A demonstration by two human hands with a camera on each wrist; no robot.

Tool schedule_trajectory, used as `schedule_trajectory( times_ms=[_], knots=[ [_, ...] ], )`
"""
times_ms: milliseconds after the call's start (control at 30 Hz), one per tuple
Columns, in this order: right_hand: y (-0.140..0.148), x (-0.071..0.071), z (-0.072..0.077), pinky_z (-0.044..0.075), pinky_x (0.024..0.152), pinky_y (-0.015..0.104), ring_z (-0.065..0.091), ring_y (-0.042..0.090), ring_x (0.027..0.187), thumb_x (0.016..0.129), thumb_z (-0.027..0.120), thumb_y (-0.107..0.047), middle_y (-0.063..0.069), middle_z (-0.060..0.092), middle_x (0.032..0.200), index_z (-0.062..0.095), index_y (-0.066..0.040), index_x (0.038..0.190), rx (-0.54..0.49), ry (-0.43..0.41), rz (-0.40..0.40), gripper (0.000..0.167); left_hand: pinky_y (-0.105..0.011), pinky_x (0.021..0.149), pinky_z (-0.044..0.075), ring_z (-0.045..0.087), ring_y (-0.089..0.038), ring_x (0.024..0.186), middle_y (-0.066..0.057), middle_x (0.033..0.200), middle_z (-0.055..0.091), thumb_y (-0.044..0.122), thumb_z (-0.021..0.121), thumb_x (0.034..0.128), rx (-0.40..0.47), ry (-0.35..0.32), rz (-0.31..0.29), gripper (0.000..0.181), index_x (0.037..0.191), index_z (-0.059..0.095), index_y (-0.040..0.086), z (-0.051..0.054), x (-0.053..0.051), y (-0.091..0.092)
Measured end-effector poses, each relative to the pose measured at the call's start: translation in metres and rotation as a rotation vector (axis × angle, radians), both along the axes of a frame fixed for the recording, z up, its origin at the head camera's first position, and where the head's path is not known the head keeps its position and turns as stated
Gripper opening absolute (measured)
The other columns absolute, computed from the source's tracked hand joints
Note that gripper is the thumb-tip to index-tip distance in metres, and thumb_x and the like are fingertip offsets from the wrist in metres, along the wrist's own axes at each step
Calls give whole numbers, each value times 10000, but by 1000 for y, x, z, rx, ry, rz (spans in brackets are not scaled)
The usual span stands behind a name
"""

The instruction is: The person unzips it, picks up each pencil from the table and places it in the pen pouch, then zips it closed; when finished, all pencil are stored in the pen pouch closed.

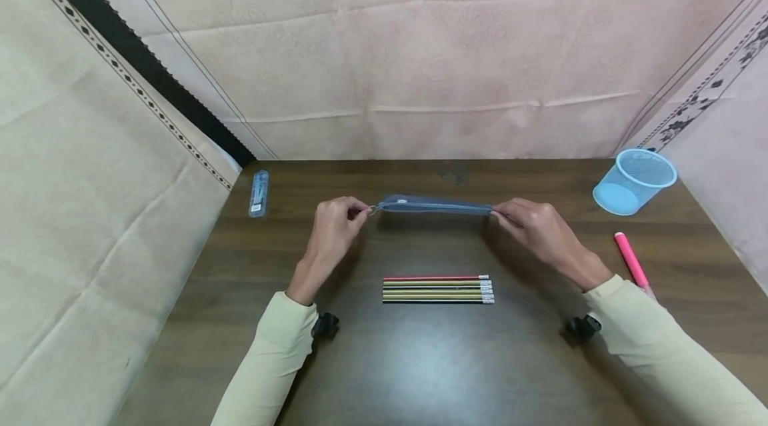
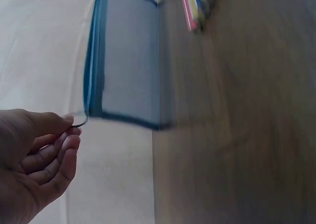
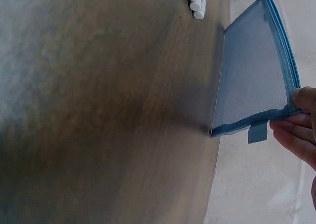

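Note:
A blue see-through zip pouch (image 1: 437, 205) stands on its long edge, stretched between both hands, its zipper along the top. My left hand (image 1: 338, 226) pinches the ring or pull at its left end between thumb and fingertips. At the other end, the right hand (image 1: 538, 229) pinches the pouch's top corner. A small blue tab hangs from the pouch (image 3: 254, 70) near the right fingers in the right wrist view. Closer to the body, a row of several striped pencils (image 1: 438, 290) lies side by side, untouched, with white ends to the right.
A light blue mesh-like cup (image 1: 635, 182) lies tilted at the back right of the wooden table (image 1: 420, 373). A pink marker-like stick (image 1: 632, 259) lies beside the right forearm, partly covered by the sleeve. At the back left is a small blue labelled packet (image 1: 259, 193).

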State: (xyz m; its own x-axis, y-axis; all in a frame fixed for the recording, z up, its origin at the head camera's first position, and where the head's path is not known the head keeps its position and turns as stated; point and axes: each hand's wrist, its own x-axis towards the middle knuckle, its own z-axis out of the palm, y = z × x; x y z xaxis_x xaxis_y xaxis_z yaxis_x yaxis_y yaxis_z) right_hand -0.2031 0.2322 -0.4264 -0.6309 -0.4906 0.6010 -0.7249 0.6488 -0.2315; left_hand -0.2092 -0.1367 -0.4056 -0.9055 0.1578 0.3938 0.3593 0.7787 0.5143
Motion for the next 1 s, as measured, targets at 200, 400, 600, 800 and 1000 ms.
schedule_trajectory(
  times_ms=[200, 400, 600, 800, 1000],
  knots=[
    [-4, 2, -4, 605, 671, 347, 755, 201, 776, 777, 829, 10, 114, 777, 921, 761, 0, 998, -7, 3, -1, 232, -224, 600, 547, 614, -139, 659, -91, 884, 775, 136, 806, 859, -5, -18, -62, 123, 940, 794, 44, -3, 6, 16],
    [-10, 5, -7, 611, 679, 356, 757, 212, 796, 781, 814, 32, 122, 775, 937, 757, -4, 1011, -17, -9, 13, 240, -290, 750, 612, 662, -173, 750, -102, 964, 778, 123, 786, 873, -50, -54, -43, 152, 1007, 795, 51, -11, 6, 20],
    [-10, 6, -11, 614, 692, 343, 763, 214, 808, 777, 830, 13, 124, 778, 947, 761, -7, 1017, -13, -11, 12, 251, -292, 757, 611, 634, -177, 741, -96, 933, 765, 127, 782, 880, -72, -53, -27, 140, 997, 786, 50, -10, 8, 21],
    [-9, 5, -10, 614, 695, 342, 769, 235, 822, 775, 826, 26, 137, 778, 957, 761, -1, 1030, -10, -2, 15, 265, -300, 751, 607, 653, -180, 773, -91, 910, 752, 147, 805, 858, -132, 6, -86, 145, 955, 775, 43, 1, 0, 20],
    [-7, 4, -11, 610, 710, 345, 770, 244, 838, 761, 836, 28, 139, 779, 970, 761, -1, 1034, -25, 3, 24, 284, -349, 874, 570, 650, -229, 966, -96, 1018, 720, 130, 772, 889, -334, 50, -284, 184, 1048, 765, 38, 10, -20, 24]
  ],
)
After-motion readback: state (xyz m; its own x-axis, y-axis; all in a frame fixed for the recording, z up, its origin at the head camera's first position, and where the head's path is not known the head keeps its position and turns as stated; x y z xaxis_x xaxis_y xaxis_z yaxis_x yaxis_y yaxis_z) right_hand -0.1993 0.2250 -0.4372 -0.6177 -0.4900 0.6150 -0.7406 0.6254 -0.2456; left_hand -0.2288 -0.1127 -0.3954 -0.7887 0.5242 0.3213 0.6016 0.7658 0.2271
